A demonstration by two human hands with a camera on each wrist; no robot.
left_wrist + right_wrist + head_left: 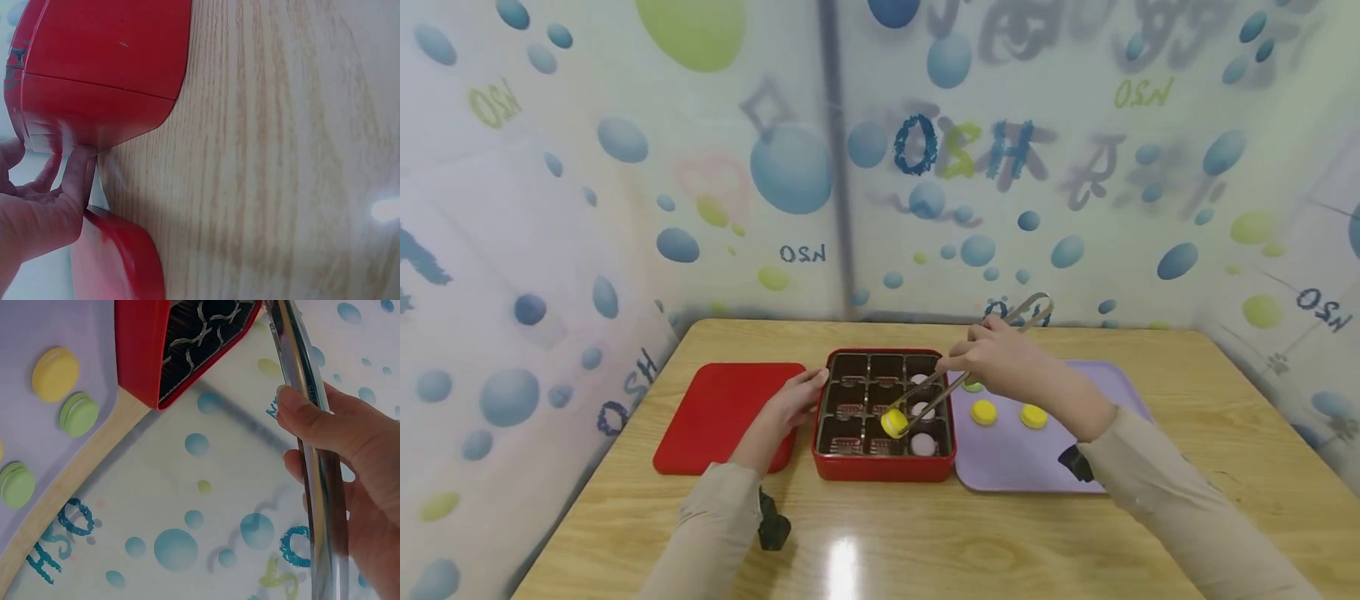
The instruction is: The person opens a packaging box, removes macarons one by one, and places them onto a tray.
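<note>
My right hand (1003,358) grips a pair of metal tongs (322,487). Between the tong tips is a yellow macaron (893,423), over the middle column of a red box (883,469) with a dark divided insert. Pale macarons (922,445) sit in that box's right column, one partly behind the tongs. Against the box's left side, the fingers of my left hand (793,398) rest at the wall and rim; the left wrist view shows the fingertips touching the outer wall (94,112). Neither the macaron nor the tong tips appear in the right wrist view.
A lilac tray (1022,467) right of the box carries yellow macarons (1033,416) and green macarons (79,414), partly hidden by my right arm. Left of the box lies a red lid (722,408). Patterned curtains (790,275) stand behind the wooden table (880,542).
</note>
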